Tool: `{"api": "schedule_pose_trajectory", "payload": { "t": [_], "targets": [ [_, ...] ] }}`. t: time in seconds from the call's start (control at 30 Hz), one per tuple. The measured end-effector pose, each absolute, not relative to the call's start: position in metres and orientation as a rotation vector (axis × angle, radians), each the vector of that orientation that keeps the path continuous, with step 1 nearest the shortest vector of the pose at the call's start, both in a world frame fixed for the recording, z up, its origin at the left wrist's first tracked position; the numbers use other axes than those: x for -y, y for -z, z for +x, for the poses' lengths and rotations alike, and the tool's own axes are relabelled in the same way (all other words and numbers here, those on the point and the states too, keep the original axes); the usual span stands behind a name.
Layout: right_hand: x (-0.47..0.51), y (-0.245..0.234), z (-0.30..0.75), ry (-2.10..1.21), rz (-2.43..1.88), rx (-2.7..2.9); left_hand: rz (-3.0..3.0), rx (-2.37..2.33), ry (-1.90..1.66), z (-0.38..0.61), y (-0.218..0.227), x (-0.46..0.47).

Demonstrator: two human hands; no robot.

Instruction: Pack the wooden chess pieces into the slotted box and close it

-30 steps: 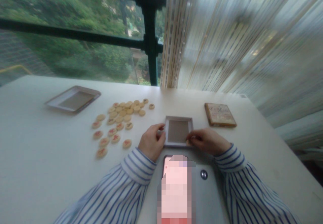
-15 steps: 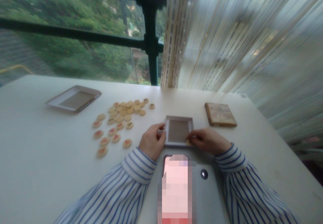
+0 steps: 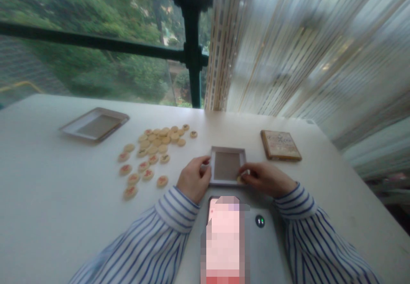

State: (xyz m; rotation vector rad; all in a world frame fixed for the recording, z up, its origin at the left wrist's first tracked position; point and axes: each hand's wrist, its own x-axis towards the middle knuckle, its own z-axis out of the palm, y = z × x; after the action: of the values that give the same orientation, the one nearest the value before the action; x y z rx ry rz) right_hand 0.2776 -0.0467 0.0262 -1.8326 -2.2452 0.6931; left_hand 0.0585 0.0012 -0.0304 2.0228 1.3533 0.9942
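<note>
A shallow open box point(image 3: 228, 184) with a greyish-brown bottom lies in front of me. At its left wall my left hand point(image 3: 194, 178) grips the rim between thumb and fingers. My right hand point(image 3: 267, 178) reaches over the right wall, its fingertips pinching a round xiangqi piece point(image 3: 240, 180) in the near right corner; the fingers partly hide that piece. Left of the box lie many more round wooden xiangqi pieces point(image 3: 153, 149), some face up with red or black characters, others showing plain wood, a few piled on each other.
A larger shallow tray point(image 3: 93, 137) rests at the far left of the white table point(image 3: 64, 198). Back right lies a flat printed box point(image 3: 282, 145). Close to me are a phone point(image 3: 212, 205), its screen pixelated, and a pale device with a round dark display point(image 3: 260, 221).
Both hands stay at the small box, and the xiangqi piece remains under my right fingertips. The view shifts very slightly, and green marks now show on the round display.
</note>
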Motion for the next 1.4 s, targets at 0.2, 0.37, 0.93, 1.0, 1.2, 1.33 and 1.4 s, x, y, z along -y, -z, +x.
{"api": "schedule_pose_trajectory", "payload": {
  "t": [0.2, 0.37, 0.93, 1.0, 1.2, 1.33, 1.4],
  "targets": [
    [0.050, -0.030, 0.271, -0.552, -1.955, 2.207, 2.023, -1.348, -0.998, 0.059, 0.031, -0.001],
    [0.051, -0.030, 0.267, -0.436, -2.034, 2.208, 2.026, -1.354, -0.991, 0.059, 0.029, -0.001],
    [0.049, -0.030, 0.263, -0.473, -2.063, 2.236, 2.044, -1.362, -0.978, 0.059, 0.029, -0.001],
    [0.049, -0.030, 0.263, -0.489, -2.064, 2.235, 2.045, -1.362, -0.980, 0.058, 0.029, -0.001],
    [0.049, -0.031, 0.264, -0.506, -2.045, 2.234, 2.054, -1.361, -0.991, 0.058, 0.029, -0.001],
    [0.048, -0.031, 0.265, -0.507, -2.039, 2.248, 2.056, -1.365, -0.991, 0.059, 0.028, -0.001],
    [0.048, -0.031, 0.265, -0.512, -2.037, 2.256, 2.060, -1.363, -0.996, 0.059, 0.028, -0.001]
  ]
}}
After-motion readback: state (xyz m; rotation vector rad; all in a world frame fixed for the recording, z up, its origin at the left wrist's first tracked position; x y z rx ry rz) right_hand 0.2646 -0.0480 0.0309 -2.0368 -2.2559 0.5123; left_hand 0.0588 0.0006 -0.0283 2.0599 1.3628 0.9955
